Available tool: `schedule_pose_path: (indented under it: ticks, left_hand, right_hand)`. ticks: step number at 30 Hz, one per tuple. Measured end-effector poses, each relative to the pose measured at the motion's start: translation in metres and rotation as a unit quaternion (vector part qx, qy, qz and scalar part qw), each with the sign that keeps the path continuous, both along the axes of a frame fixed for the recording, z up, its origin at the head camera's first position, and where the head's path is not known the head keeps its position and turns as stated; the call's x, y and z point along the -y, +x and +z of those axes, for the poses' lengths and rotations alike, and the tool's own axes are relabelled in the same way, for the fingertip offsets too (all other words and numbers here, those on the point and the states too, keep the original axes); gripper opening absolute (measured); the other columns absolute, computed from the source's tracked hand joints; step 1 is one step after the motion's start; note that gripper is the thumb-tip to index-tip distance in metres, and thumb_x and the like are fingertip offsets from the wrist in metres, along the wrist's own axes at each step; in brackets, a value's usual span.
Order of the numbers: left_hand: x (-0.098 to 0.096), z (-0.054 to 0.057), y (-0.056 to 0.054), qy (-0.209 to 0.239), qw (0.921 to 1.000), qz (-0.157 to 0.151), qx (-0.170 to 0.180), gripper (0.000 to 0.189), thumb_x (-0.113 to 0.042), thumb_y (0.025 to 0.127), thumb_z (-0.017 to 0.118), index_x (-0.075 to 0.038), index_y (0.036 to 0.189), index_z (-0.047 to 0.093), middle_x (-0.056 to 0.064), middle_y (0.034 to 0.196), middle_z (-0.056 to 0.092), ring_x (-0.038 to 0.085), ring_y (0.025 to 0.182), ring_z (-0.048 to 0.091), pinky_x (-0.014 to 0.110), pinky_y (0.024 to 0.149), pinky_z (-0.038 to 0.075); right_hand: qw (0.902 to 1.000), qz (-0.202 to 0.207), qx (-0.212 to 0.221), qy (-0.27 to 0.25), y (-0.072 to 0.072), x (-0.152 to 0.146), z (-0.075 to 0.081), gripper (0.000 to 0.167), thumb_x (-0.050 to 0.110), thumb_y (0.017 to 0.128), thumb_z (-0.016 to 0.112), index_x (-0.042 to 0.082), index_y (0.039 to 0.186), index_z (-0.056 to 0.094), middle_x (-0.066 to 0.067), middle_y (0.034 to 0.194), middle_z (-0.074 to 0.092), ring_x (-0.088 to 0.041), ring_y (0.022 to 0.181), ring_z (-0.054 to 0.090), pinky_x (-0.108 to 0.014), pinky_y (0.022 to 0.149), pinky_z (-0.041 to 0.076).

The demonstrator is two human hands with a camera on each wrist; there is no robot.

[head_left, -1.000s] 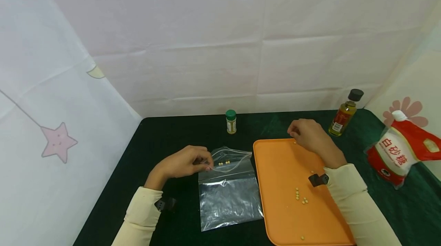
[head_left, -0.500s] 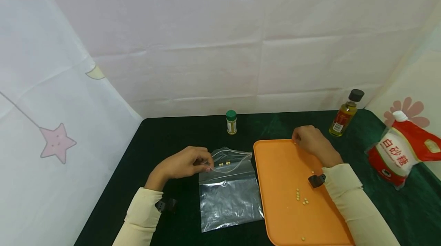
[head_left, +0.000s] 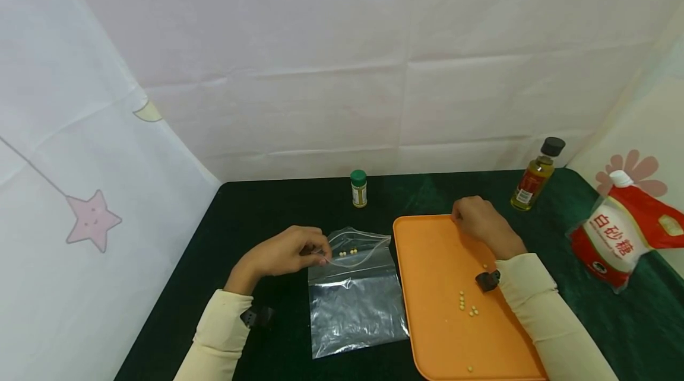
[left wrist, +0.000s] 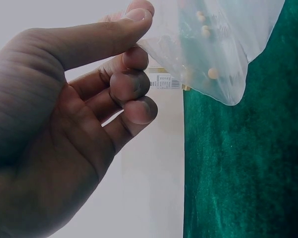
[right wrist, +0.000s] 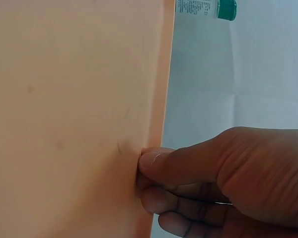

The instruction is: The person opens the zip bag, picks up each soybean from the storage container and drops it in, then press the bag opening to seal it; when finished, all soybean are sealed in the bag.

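My left hand (head_left: 288, 253) pinches the mouth of a clear zip-lock bag (head_left: 357, 313) between thumb and finger, holding it partly open. Inside the bag, near the zip, lie several yellow soybeans (left wrist: 212, 73). The bag's lower part lies flat on the dark green cloth. My right hand (head_left: 483, 224) is at the far edge of an orange tray (head_left: 438, 274), thumb (right wrist: 156, 163) and forefinger pinched together against the inside of the rim. The fingertips hide what is between them. Several loose soybeans (head_left: 462, 301) lie on the tray's middle, and a single soybean (head_left: 470, 369) near its front edge.
A small green-capped bottle (head_left: 358, 189) stands behind the bag. At the back right is an oil bottle (head_left: 537, 173) with a black cap. A red-and-white sugar bag (head_left: 614, 232) leans at the far right. A white printed cloth (head_left: 320, 72) hangs behind the table.
My right hand has come down slightly to the tray's far rim, and its fingertips now cover a soybean that showed there before. The left hand and bag have not visibly moved.
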State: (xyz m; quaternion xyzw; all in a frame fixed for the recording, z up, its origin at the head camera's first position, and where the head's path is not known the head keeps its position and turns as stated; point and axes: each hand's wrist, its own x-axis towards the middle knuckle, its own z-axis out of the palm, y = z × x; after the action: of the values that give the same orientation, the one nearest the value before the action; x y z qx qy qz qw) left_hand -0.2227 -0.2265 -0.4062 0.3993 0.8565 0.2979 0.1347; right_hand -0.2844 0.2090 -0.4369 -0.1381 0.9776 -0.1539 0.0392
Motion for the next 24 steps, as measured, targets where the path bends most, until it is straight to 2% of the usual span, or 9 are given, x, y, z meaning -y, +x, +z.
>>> schedule_pose_path:
  ticks: [6, 10, 16, 21, 24]
  left_hand:
    - [0.0, 0.0, 0.0, -0.001, 1.0, -0.001, 0.002, 0.009, -0.018, 0.1, 0.065, -0.021, 0.106, 0.071, -0.01, 0.102, 0.062, 0.01, 0.085, 0.057, 0.029, 0.075, 0.053]
    - [-0.001, 0.001, 0.0, -0.003, 1.0, -0.001, 0.0, 0.009, -0.019, 0.1, 0.065, -0.021, 0.106, 0.071, -0.011, 0.102, 0.062, 0.01, 0.084, 0.057, 0.029, 0.074, 0.053]
    - [-0.001, 0.001, 0.0, -0.003, 1.0, 0.0, 0.0, 0.01, -0.018, 0.1, 0.065, -0.02, 0.106, 0.072, -0.011, 0.102, 0.062, 0.01, 0.084, 0.057, 0.029, 0.074, 0.053]
    - [-0.001, 0.002, 0.0, -0.003, 1.0, 0.0, -0.001, 0.01, -0.016, 0.099, 0.065, -0.019, 0.106, 0.072, -0.009, 0.103, 0.063, 0.01, 0.084, 0.058, 0.029, 0.074, 0.053]
    - [-0.001, 0.002, 0.001, -0.002, 1.0, 0.001, 0.0, 0.01, -0.016, 0.099, 0.065, -0.022, 0.105, 0.071, -0.009, 0.103, 0.063, 0.01, 0.085, 0.058, 0.029, 0.075, 0.053]
  right_hand:
    - [1.0, -0.002, 0.004, 0.006, 0.001, 0.002, 0.001, 0.006, 0.001, 0.094, 0.065, 0.002, 0.097, 0.069, -0.008, 0.09, 0.062, -0.023, 0.075, 0.055, -0.038, 0.069, 0.052]
    - [1.0, -0.002, -0.009, -0.002, 0.001, 0.001, 0.002, 0.005, 0.001, 0.093, 0.064, 0.003, 0.094, 0.069, -0.007, 0.087, 0.06, -0.022, 0.073, 0.054, -0.036, 0.065, 0.05]
    - [0.9967, 0.004, -0.067, -0.046, 0.0, 0.0, 0.008, 0.005, 0.007, 0.095, 0.064, 0.007, 0.093, 0.07, -0.006, 0.086, 0.062, -0.022, 0.072, 0.054, -0.039, 0.066, 0.048]
    - [0.9903, 0.004, -0.104, -0.092, 0.001, 0.001, 0.015, 0.004, 0.01, 0.095, 0.067, 0.008, 0.095, 0.07, -0.006, 0.089, 0.065, -0.022, 0.075, 0.057, -0.042, 0.07, 0.05]
    - [0.9854, 0.009, -0.127, -0.113, 0.003, 0.003, 0.018, 0.004, 0.011, 0.096, 0.068, 0.008, 0.097, 0.07, -0.005, 0.088, 0.065, -0.02, 0.074, 0.058, -0.042, 0.069, 0.05]
